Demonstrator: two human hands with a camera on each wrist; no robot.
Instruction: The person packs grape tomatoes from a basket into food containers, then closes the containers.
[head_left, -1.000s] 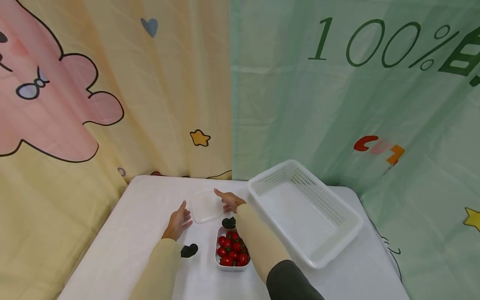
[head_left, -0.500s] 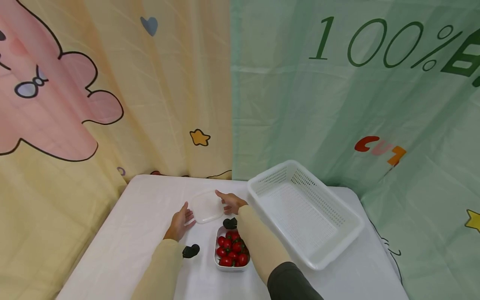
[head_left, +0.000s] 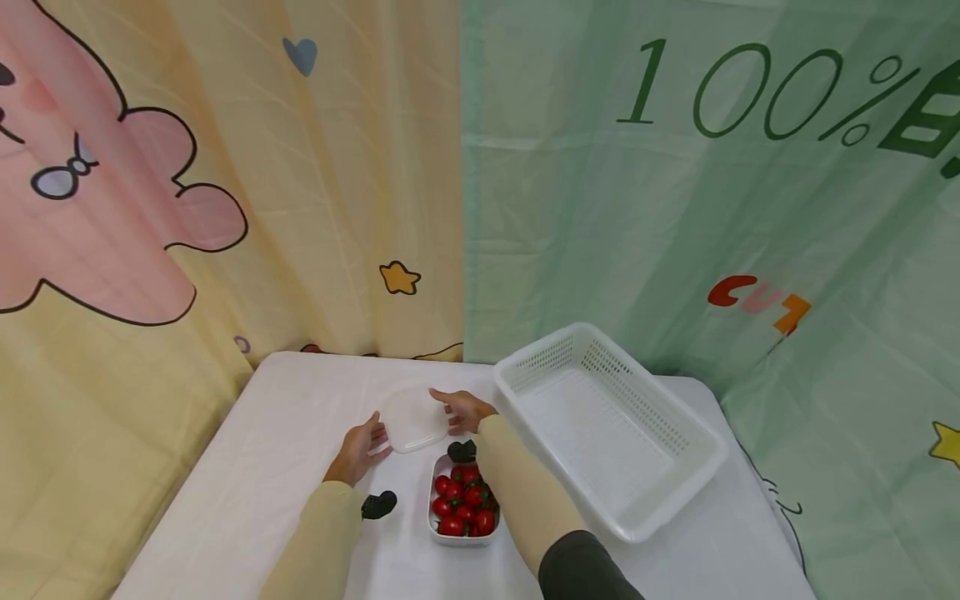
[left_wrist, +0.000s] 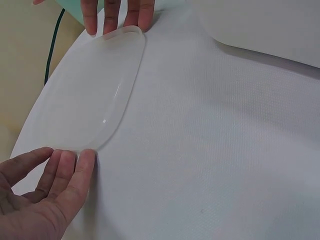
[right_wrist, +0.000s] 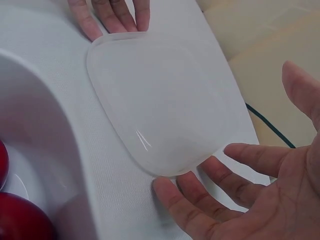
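Note:
A translucent, rounded-corner plastic lid (head_left: 414,421) lies between my two hands near the back of the table. At its left edge is my left hand (head_left: 362,450), the fingertips against the rim in the left wrist view. My right hand (head_left: 463,410) is at the opposite edge with fingers extended and the thumb raised off the lid. In the right wrist view the fingertips meet the lid's rim; whether they reach beneath it, I cannot tell. Close in front of the lid stands a white box (head_left: 461,542) holding several red tomatoes (head_left: 452,526), partly hidden by my right forearm.
A large white perforated basket (head_left: 678,504) sits at an angle on the right of the white-covered table (head_left: 247,492), beside my right forearm. Yellow and green printed curtains (head_left: 360,167) hang behind the table.
My left hand has moved slightly right, bringing its fingertips up to the lid's edge. The right hand has shifted a little. The tomato box and the basket stay put.

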